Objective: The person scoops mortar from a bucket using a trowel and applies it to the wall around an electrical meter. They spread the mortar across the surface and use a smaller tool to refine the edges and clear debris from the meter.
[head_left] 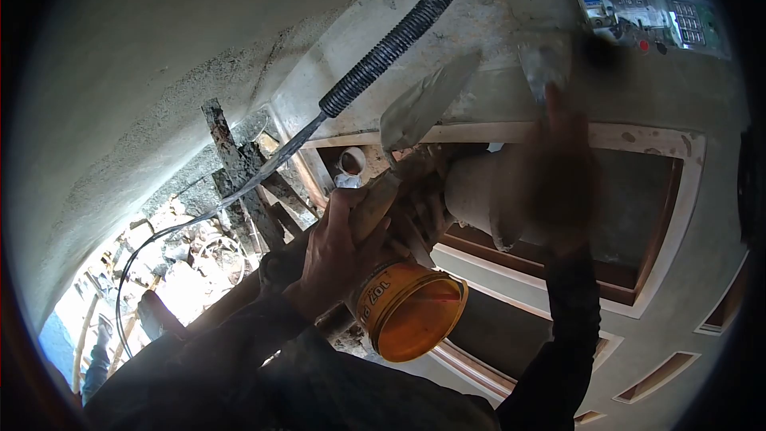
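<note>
My left hand point(339, 239) is closed around the wooden handle point(375, 207) of a trowel. Its grey, smeared blade point(431, 100) points up towards the wall. My right hand point(558, 168) is raised against the wall and blurred by motion. A finger reaches to the narrow end of a grey, wedge-shaped scraper blade point(546, 64), which lies close to the plaster. Just below my left hand is an orange bucket point(419, 311) marked "107", its mouth facing me. A pale, rounded object point(475, 187) sits between my hands, partly hidden.
A black corrugated conduit point(395, 48) with cable hangs across the upper middle. An exposed electrical panel point(646, 0) is at the upper right. Framed wall recesses point(670, 207) lie behind my right arm. Wooden planks point(239, 168) and rubble point(183, 263) are at the left.
</note>
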{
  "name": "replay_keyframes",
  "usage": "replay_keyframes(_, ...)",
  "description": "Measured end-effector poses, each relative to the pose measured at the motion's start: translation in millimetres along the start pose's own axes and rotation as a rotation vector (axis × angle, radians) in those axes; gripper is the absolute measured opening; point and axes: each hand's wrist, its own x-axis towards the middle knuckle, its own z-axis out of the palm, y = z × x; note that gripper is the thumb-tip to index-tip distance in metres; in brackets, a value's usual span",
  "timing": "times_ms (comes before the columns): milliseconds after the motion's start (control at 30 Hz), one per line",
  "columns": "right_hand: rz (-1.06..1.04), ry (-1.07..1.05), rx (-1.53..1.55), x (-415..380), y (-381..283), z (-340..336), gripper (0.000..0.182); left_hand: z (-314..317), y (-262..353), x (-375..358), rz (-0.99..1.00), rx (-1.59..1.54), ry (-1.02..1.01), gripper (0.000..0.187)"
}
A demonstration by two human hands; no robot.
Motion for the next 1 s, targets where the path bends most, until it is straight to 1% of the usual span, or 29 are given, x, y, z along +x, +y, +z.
replay_keyframes(133, 0.055, -0.040, -0.031, 14.0, 4.2, 27.4, 0.054, -0.1, 0.4, 0.2, 0.016, 0.005, -0.002, 0.043)
replay_keyframes(200, 0.066, -0.080, -0.178, 14.9, 8.0, 33.7, 0.054, -0.4, 0.3, 0.7, 0.028, 0.004, 0.001, 0.042)
replay_keyframes(333, 0.062, -0.093, -0.202, 1.7, 11.0, 23.4, 0.054, -2.1, -1.2, 1.5, 0.008, 0.017, -0.003, 0.042)
replay_keyframes(433, 0.003, -0.073, -0.237, -16.8, 24.9, 18.0, 0.054, -1.5, -1.0, 3.2, -0.008, -0.006, -0.007, 0.042)
replay_keyframes(500, -0.071, -0.051, -0.182, -33.6, 32.6, 20.9, 0.055, -2.3, -0.6, 3.5, 0.016, 0.002, 0.006, 0.041)
replay_keyframes(533, -0.071, -0.050, -0.179, -34.9, 28.4, 10.3, 0.055, -2.5, -0.7, 3.0, 0.015, 0.004, 0.008, 0.041)
replay_keyframes(600, 0.051, -0.245, -0.191, -32.5, 17.0, -14.5, 0.057, -1.6, -2.6, 3.7, 0.051, 0.008, 0.013, 0.046)
replay_keyframes(633, 0.049, -0.238, -0.188, -33.0, 14.8, -17.9, 0.057, -0.7, -4.6, 3.1, 0.052, 0.010, 0.020, 0.046)
replay_keyframes(700, 0.106, -0.201, 0.059, -34.3, 12.3, -22.0, 0.057, 1.2, -7.9, 0.8, 0.011, -0.012, 0.011, 0.046)
replay_keyframes(733, 0.108, -0.196, 0.064, -29.4, 12.5, -16.5, 0.057, 0.7, -7.2, 1.4, 0.013, -0.006, 0.014, 0.046)
replay_keyframes(800, 0.041, -0.075, 0.140, -11.9, 14.3, 3.9, 0.057, 0.2, -4.8, 1.9, 0.037, -0.007, 0.014, 0.046)
replay_keyframes(833, 0.045, -0.071, 0.148, -4.5, 13.7, 9.1, 0.057, 0.2, -4.4, 0.8, 0.036, 0.002, 0.017, 0.046)
replay_keyframes(900, 0.009, -0.082, -0.047, 13.5, 11.8, 18.0, 0.057, 0.0, -5.1, 0.4, 0.042, 0.020, 0.015, 0.046)
replay_keyframes(933, 0.008, -0.071, -0.038, 19.1, 11.7, 22.7, 0.057, -0.7, -4.7, 0.2, 0.043, 0.028, 0.026, 0.046)
replay_keyframes(1000, -0.042, -0.079, -0.187, 26.8, 13.3, 30.3, 0.056, -1.6, -4.2, 0.4, 0.012, -0.024, 0.008, 0.046)
